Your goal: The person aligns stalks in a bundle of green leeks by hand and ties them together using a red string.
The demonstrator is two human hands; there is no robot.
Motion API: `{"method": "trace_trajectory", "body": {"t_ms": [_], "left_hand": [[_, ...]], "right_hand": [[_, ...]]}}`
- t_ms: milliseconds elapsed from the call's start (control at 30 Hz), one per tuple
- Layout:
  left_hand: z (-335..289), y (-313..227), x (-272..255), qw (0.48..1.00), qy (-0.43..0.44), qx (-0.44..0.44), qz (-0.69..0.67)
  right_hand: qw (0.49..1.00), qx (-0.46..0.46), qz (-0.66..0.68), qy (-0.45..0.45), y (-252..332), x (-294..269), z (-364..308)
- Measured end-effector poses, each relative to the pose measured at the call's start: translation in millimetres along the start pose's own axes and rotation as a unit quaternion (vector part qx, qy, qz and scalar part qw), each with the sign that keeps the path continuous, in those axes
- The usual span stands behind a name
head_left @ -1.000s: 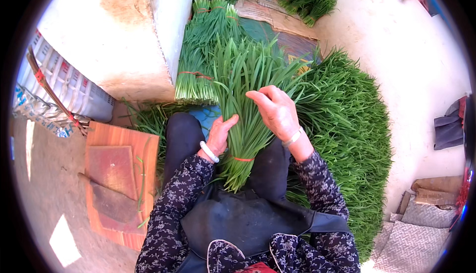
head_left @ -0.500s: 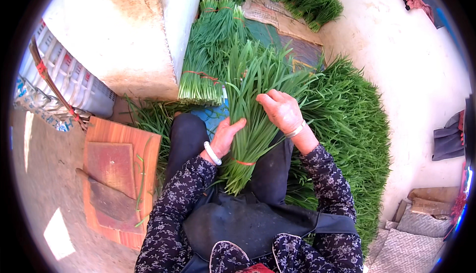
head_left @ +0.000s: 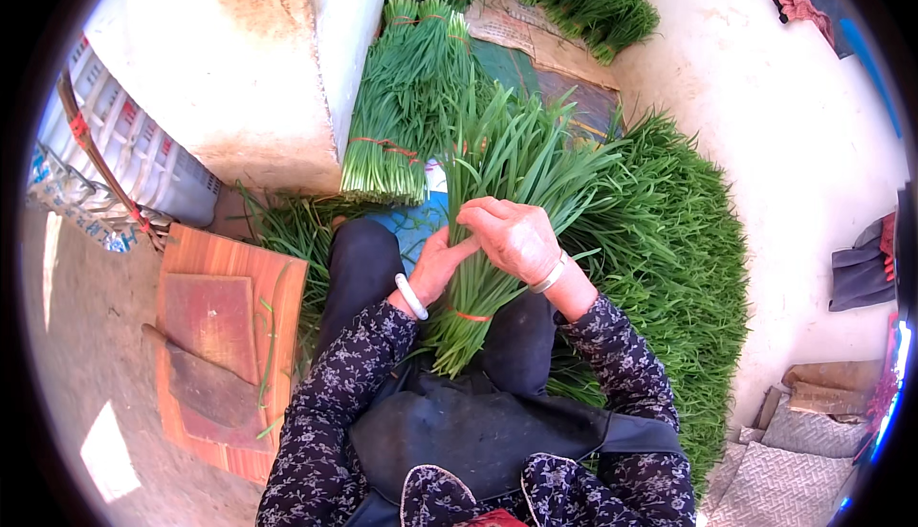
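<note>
A bunch of garlic chives [head_left: 497, 183] rests across my lap, leaves pointing away from me and cut ends toward me. A red band [head_left: 468, 316] circles it near the cut ends. My left hand [head_left: 442, 264] is closed round the bunch's left side, its thumb laid over the leaves. My right hand [head_left: 512, 240] lies on top of the leaves near that thumb, with fingers bent and pinched together. Whatever sits between its fingertips is hidden. Beyond my left knee lie tied chive bundles [head_left: 382, 168] with pale ends and red bands.
Loose chives [head_left: 669, 269] form a large heap on the right. At left, a cleaver [head_left: 206, 382] lies on a wooden board [head_left: 287, 283], beside a white plastic basket [head_left: 182, 178]. A white block [head_left: 239, 77] stands at the far left. Folded woven sacks [head_left: 779, 489] lie at lower right.
My right hand has moved left and slightly toward me, from above the bunch's right side to near my left thumb. The left hand keeps its hold on the bunch.
</note>
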State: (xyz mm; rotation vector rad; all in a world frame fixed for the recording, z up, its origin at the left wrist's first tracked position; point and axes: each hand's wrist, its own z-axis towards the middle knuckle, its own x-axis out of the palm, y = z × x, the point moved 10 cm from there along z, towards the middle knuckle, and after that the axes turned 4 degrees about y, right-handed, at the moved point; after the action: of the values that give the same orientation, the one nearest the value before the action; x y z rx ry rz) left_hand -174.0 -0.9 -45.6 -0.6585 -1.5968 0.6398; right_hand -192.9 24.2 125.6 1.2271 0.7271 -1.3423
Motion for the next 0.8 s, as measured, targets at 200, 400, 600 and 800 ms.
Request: {"method": "trace_trajectory", "body": {"t_ms": [200, 400, 600, 800], "left_hand": [[-0.4, 4.4, -1.0, 1.0, -0.012, -0.017, -0.019], [2.9, 7.8, -3.5, 1.0, -0.002, -0.001, -0.022], [5.0, 8.7, 0.2, 0.999, -0.002, -0.009, -0.032], [4.5, 7.8, 1.3, 1.0, -0.011, -0.007, -0.025]], "right_hand": [[0.997, 0.042, -0.059, -0.024, -21.2, 2.8, -24.0], [0.993, 0.114, -0.008, -0.025, -32.2, -1.7, -29.8], [0.966, 0.259, -0.016, -0.017, -70.1, -12.8, -8.4], [0.96, 0.277, 0.018, -0.027, -103.7, -16.0, 17.8]]}}
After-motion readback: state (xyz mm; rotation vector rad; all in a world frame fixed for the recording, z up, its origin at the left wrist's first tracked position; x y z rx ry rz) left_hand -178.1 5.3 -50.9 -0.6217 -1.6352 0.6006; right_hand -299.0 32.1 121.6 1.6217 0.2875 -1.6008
